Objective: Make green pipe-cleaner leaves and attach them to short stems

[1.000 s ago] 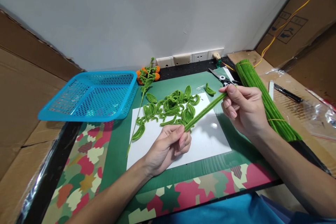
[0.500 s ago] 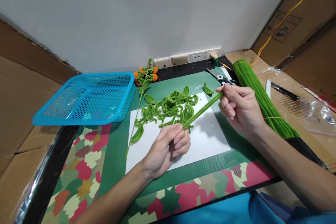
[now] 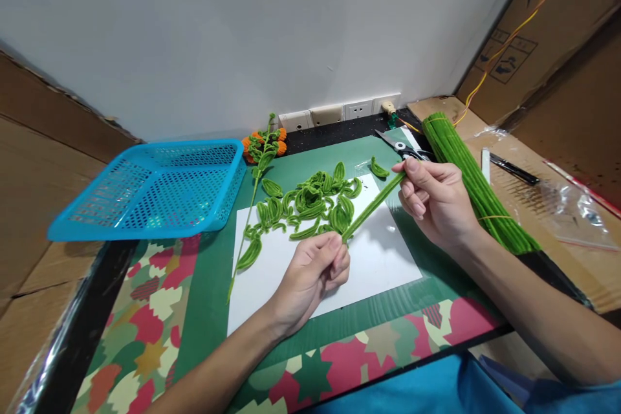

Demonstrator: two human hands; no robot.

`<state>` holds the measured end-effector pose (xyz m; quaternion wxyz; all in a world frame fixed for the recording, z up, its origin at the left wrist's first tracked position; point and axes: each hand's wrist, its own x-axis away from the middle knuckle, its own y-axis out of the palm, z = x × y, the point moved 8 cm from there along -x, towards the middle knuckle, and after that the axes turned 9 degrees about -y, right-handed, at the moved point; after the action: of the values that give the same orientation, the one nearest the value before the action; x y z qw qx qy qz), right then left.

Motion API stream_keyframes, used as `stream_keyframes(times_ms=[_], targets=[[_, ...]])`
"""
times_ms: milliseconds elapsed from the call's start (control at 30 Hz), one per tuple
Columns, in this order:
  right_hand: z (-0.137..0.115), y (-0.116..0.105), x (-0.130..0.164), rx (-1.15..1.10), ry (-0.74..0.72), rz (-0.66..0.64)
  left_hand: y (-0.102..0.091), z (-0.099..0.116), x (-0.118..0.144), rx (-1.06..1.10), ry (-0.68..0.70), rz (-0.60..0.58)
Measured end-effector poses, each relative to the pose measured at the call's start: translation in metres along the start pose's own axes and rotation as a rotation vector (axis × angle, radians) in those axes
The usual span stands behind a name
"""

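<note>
My left hand [image 3: 310, 275] pinches the near end of a straight green pipe cleaner [image 3: 371, 207] above a white sheet [image 3: 383, 259]. The far end of that pipe cleaner is gripped by my right hand [image 3: 434, 200]. It slants up to the right between the two hands. Behind it lies a heap of bent green pipe-cleaner leaves [image 3: 310, 204]. A long green stem with leaves and orange flowers [image 3: 259, 171] lies to the left of the heap.
A blue mesh basket [image 3: 155, 187] stands at the left. A thick bundle of green pipe cleaners [image 3: 473, 184] lies right of my right hand, with scissors [image 3: 400, 145] behind it. Cardboard walls flank the green mat [image 3: 213, 265]. A black pen [image 3: 514, 171] lies on the right cardboard.
The view has shifted slightly, so everything sits a little to the left. Both hands keep their grip on the pipe cleaner, with no clear change in its shape.
</note>
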<state>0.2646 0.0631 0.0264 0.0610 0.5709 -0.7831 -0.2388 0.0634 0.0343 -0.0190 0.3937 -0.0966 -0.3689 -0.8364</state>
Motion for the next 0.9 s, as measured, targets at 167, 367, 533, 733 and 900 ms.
stream_keyframes(times_ms=[167, 367, 533, 733, 900], targets=[[0.005, -0.006, -0.002, 0.044, 0.001, 0.027, 0.001, -0.005, -0.002, -0.105, 0.026, -0.016], [0.009, 0.004, 0.006, 0.191, -0.064, -0.126, -0.007, -0.006, 0.000, -0.271, 0.093, 0.052], [0.005, 0.013, 0.011, 0.354, -0.122, -0.246, -0.012, -0.002, 0.003, -0.387, 0.127, 0.158], [0.020, 0.030, 0.020, 0.332, 0.011, -0.410, -0.008, 0.001, 0.004, -0.437, 0.127, 0.160], [0.037, 0.044, 0.033, 0.237, 0.136, -0.519, -0.008, -0.001, 0.003, -0.423, 0.115, 0.148]])
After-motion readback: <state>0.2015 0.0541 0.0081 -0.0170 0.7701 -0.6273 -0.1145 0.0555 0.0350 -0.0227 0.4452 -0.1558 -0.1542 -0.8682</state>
